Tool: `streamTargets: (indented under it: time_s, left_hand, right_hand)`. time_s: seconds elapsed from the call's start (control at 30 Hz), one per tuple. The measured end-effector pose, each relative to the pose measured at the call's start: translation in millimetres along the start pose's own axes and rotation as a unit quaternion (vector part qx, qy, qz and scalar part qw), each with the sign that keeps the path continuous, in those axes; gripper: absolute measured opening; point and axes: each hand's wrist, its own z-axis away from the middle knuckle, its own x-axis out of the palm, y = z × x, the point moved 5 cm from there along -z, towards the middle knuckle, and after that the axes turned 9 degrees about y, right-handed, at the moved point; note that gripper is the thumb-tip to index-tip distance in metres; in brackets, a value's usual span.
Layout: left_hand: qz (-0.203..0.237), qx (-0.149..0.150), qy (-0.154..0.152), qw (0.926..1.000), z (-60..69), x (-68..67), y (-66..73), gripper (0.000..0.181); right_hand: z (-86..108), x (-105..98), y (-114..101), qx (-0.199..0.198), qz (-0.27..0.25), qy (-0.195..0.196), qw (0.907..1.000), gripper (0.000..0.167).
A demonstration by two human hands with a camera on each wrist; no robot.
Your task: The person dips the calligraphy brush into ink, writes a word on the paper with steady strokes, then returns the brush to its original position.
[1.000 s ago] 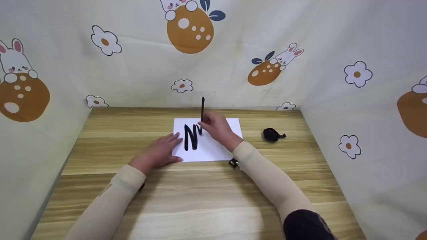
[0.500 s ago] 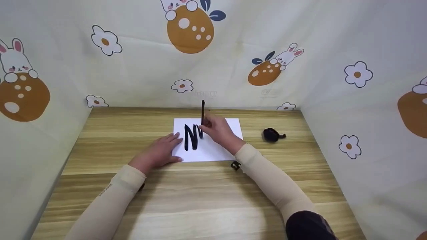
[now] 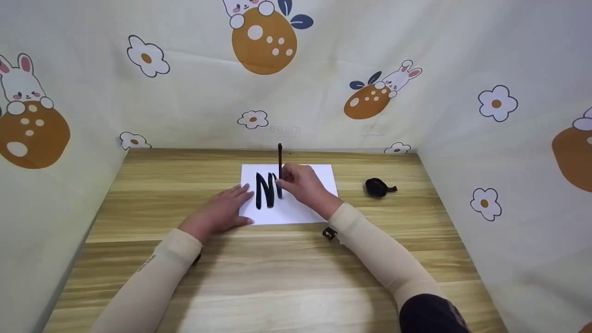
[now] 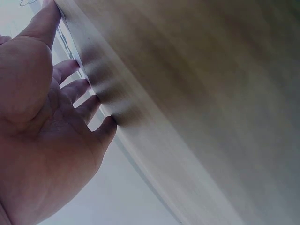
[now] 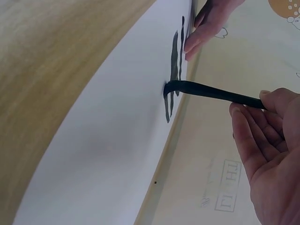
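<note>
Right hand [image 3: 306,185] pinches slim black round-handled brush [image 5: 215,92] mid-shaft, sensible hold; tip below grip, on white rectangular paper sheet [image 3: 300,212]. Probably light, stiff handle, soft tip. Left hand [image 3: 219,210], fingers extended, left of grip.

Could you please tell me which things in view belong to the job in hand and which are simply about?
In the job:
brush, held in the right hand
paper, touched by the left hand
dish, probably for ink; contents unclear

Simply about:
printed cloth, as backdrop
table, only a support
</note>
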Motion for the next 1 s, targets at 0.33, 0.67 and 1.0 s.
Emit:
streamTargets:
  time_s: [0.33, 0.67, 1.0]
  left_hand:
    - [-0.009, -0.002, -0.004, 1.0000, -0.9, -0.5, 1.5, 0.086]
    - [-0.002, -0.012, -0.012, 0.9999, -0.2, 0.8, -0.6, 0.087]
    - [0.003, -0.007, -0.006, 1.0000, 0.3, -0.2, 0.4, 0.086]
  right_hand:
    - [6.5, -2, -2, 0.004, -0.004, -0.013, 0.9999, 0.009]
    - [11.5, -4, -6, -0.006, -0.013, -0.014, 0.9998, 0.012]
    - [14.8, -4, -7, -0.008, -0.011, -0.016, 0.9998, 0.014]
